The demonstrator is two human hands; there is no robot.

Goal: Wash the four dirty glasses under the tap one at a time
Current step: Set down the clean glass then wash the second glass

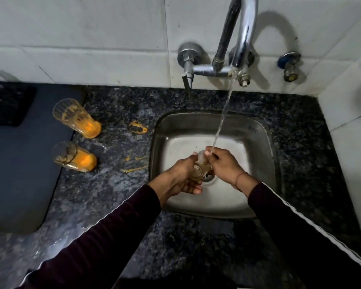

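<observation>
Glass (201, 166) in both hands, no readable label

counter (117, 197): black, grey-speckled | sink (259, 130): steel grey | two glasses left of sink (77, 117) (73, 156): orange-smeared | sleeves (104, 236): maroon

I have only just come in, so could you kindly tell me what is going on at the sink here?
A person is washing a glass over the sink. The left hand grips its lower part and the right hand works at its rim, where water from the running tap lands. Two dirty glasses with orange residue stand on the counter to the left, beside some orange smears. No fourth glass is in view.
</observation>
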